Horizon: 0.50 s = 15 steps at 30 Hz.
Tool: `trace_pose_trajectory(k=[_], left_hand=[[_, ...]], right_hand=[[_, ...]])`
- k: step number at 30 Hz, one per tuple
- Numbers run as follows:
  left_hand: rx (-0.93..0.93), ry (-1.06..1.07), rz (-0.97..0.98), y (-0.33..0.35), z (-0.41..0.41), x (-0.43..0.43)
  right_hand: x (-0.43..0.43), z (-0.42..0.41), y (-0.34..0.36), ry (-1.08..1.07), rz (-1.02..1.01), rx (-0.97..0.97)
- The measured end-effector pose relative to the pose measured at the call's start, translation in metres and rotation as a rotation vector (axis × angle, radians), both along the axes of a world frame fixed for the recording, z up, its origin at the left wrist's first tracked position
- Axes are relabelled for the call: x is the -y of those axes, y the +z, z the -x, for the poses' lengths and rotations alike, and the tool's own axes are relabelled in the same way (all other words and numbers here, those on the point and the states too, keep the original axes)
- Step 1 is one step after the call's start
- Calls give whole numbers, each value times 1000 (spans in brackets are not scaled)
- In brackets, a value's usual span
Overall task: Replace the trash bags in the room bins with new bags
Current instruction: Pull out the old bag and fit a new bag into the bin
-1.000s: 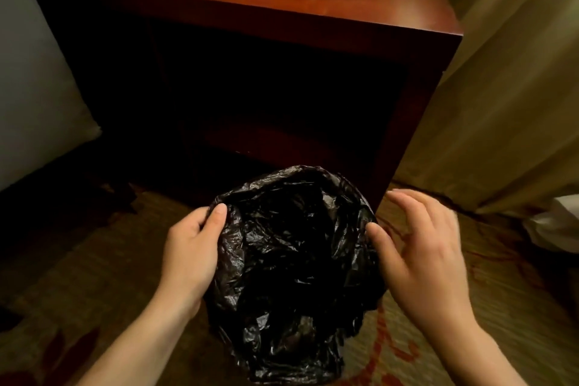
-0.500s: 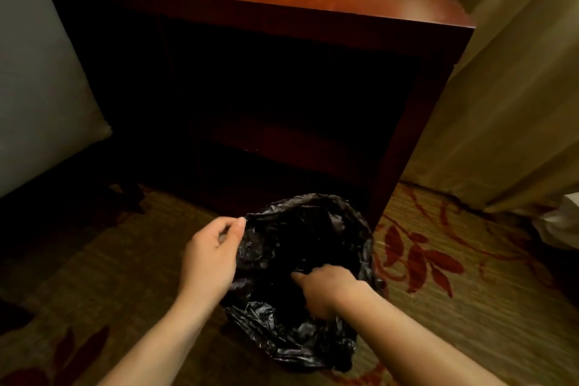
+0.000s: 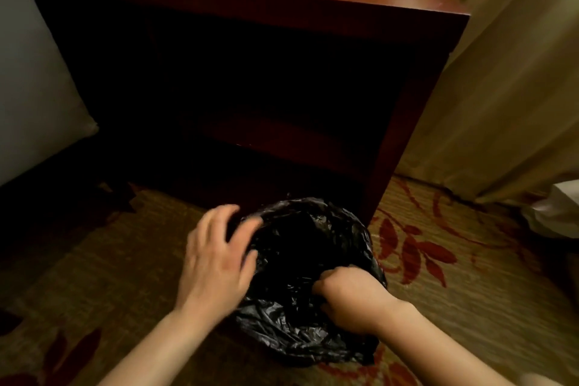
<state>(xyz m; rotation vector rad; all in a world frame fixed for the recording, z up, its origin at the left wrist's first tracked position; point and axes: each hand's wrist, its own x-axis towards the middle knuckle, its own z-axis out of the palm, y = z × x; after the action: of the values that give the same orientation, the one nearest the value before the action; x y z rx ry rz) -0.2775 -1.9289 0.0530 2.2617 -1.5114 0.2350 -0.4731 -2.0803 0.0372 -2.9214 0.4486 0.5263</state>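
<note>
Clearly the lining step is in hand: a black bag (image 3: 308,263) drapes over the bin on the carpet (image 3: 94,276), before the nightstand (image 3: 313,41). Left hand (image 3: 216,260) spreads open at its rim; right hand (image 3: 351,301) is fisted on plastic. Next, I judge, seat the rim evenly.

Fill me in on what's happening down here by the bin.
A person is fitting a black trash bag into a bin on the patterned carpet, in front of a dark wooden cabinet. The left hand is spread open over the bag's left rim, fingers blurred. The right hand is curled, pressing bunched plastic at the near right rim. The bag already covers the opening.
</note>
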Motion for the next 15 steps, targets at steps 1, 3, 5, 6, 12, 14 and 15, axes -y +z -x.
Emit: trace_pose_trajectory(k=[1,3,5,6,12,14,15], left_hand=[[21,-73,-50,-1,3,0],[-105,-95,-207,-9,7,0],[-184,-74,-339,-22,4,-1],[-190,-78,-381,-27,2,-1],[-240,-113,-457,-41,1,6],[-243,-145,-502,-46,-3,5],[-240,-163,-526,-48,-5,4]], right_hand=[[-2,10,2,22,-8,68],[-3,29,6,47,-52,242],[-1,47,7,54,-41,416],[0,54,6,44,-32,490],[6,77,-11,12,25,401],[13,85,-15,-45,1,304],[16,90,-17,-73,-14,270]])
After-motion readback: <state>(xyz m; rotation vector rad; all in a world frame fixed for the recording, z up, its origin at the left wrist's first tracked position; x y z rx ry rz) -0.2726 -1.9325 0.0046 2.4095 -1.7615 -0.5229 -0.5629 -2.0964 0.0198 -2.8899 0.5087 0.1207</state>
